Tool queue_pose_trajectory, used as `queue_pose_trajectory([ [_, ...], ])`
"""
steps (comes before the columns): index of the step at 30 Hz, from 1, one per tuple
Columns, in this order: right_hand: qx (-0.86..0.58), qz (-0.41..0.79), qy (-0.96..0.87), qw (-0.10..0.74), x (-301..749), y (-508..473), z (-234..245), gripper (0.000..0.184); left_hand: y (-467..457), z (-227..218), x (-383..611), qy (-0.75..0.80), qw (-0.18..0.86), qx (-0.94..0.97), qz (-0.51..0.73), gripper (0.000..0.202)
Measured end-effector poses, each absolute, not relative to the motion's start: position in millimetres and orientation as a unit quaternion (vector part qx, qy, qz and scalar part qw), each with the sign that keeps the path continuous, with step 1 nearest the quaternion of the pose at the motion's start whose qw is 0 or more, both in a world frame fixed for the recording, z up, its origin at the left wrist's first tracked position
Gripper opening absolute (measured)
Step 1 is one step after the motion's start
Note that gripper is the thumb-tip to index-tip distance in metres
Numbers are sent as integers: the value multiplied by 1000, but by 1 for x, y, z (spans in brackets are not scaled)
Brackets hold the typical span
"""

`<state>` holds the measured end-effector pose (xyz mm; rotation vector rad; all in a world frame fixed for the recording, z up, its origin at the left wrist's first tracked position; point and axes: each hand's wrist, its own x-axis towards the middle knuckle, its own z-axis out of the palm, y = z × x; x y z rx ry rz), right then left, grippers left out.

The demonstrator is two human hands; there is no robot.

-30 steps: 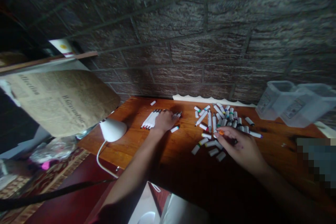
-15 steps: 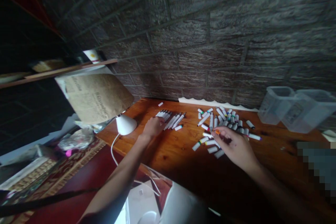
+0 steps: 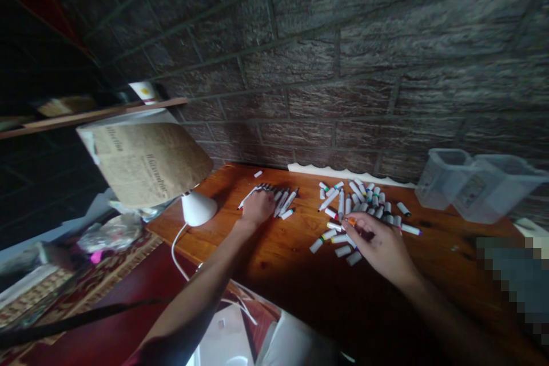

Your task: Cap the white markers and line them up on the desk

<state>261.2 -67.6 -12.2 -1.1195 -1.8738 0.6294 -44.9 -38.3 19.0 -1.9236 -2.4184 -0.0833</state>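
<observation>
White markers lie side by side in a row [image 3: 281,203] on the wooden table, dark ends toward the wall. Over the left part of this row rests my left hand [image 3: 258,207], its fingers curled down; what they grip, if anything, is hidden. Beside the row is a short white cap [image 3: 287,214] with a teal end. To the right spreads a loose pile of white markers and caps [image 3: 362,197] with coloured ends. At the pile's near side my right hand [image 3: 380,243] pinches what looks like a marker cap [image 3: 351,221] with an orange end.
A lamp [image 3: 199,210] with a paper-like shade stands left of the row, its white cord trailing off the table edge. Two clear plastic containers [image 3: 480,194] stand at the right by the brick wall. One small white cap [image 3: 258,174] lies near the back edge.
My left hand has shifted right along the row, uncovering the leftmost markers. My right hand keeps its pinch by the pile. The view has turned slightly.
</observation>
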Motion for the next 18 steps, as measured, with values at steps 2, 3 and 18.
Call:
queue_pose_trajectory([
  [2,-444,256,-747,422,261,-67,-13,29,-36,16,-50,-781,57,-620,-48,30],
  [3,-442,258,-747,424,261,-68,-13,29,-34,15,-54,-776,75,-623,-63,32],
  [18,-423,269,-760,414,250,-72,-11,25,-14,-2,-74,-750,77,-652,-79,46],
])
